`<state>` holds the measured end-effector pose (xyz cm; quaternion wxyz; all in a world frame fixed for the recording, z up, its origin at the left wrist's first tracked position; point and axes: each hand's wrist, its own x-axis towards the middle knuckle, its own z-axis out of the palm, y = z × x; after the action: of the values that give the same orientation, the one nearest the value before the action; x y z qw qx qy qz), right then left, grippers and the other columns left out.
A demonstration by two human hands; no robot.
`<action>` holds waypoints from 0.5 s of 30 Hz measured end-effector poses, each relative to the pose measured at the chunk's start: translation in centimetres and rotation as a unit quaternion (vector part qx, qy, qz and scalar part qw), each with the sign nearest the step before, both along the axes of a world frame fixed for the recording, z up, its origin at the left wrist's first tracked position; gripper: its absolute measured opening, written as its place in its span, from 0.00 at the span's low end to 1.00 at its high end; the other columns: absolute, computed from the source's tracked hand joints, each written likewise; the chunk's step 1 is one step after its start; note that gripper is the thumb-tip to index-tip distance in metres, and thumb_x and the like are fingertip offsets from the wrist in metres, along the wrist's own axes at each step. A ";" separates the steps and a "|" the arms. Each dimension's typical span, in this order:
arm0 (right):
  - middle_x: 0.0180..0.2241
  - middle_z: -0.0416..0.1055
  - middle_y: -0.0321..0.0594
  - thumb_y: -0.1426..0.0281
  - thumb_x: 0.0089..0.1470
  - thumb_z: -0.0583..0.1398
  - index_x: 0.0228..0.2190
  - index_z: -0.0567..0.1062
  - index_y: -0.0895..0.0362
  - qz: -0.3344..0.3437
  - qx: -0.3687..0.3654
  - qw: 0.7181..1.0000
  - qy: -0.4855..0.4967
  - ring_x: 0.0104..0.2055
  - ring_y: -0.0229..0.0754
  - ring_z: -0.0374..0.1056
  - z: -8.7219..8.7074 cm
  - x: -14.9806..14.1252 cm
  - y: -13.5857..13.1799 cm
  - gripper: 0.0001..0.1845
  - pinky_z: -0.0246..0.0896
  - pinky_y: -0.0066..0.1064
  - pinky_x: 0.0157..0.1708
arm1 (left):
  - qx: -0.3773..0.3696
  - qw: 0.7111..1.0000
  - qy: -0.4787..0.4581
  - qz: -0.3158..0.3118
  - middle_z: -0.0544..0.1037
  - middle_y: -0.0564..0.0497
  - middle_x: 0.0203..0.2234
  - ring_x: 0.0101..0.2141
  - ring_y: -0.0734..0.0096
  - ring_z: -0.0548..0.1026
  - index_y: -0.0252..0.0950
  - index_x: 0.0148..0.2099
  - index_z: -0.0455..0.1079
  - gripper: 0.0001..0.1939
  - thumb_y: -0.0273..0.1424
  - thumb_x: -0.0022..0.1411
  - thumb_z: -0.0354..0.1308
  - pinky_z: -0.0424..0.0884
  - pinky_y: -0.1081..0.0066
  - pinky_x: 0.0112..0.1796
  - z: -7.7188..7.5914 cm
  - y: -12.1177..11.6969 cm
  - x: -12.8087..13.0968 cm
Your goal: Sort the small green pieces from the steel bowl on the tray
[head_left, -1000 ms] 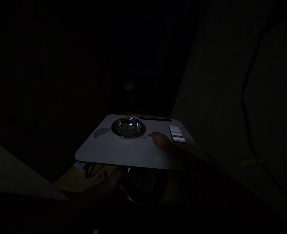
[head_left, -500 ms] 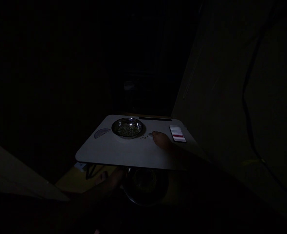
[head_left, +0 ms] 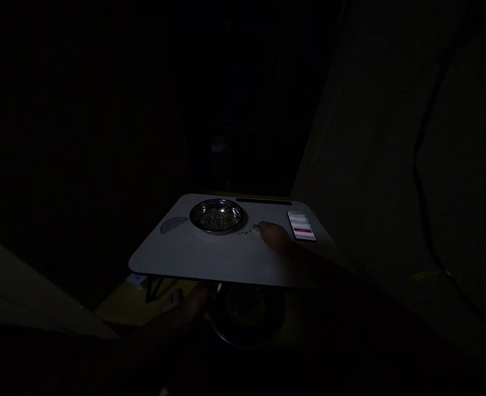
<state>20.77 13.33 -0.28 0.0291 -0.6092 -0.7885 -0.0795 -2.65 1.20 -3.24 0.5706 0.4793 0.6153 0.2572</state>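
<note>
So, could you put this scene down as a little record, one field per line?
Light: very dim
Right hand: holding a small pale object
Left hand: at the edge of the lower bowl; grip too dark to tell
White tabletop: bears the upper bowl, loose bits, phone and fan-shaped item
Upper bowl contents: small greenish pieces
</note>
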 end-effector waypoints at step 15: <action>0.36 0.66 0.46 0.73 0.52 0.44 0.38 0.62 0.60 0.014 -0.028 0.999 -0.021 0.37 0.39 0.62 0.5 -0.2 -0.2 0.13 0.53 0.27 0.34 | -0.030 0.999 0.029 0.019 0.64 0.55 0.12 0.14 0.76 0.63 0.32 0.24 0.63 0.06 0.22 0.41 0.46 0.58 0.76 0.17 0.8 0.0 0.3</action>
<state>20.57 13.09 0.19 -0.0031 -0.5967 -0.7994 -0.0700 -2.35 1.18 -2.45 0.5616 0.4577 0.6478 0.2355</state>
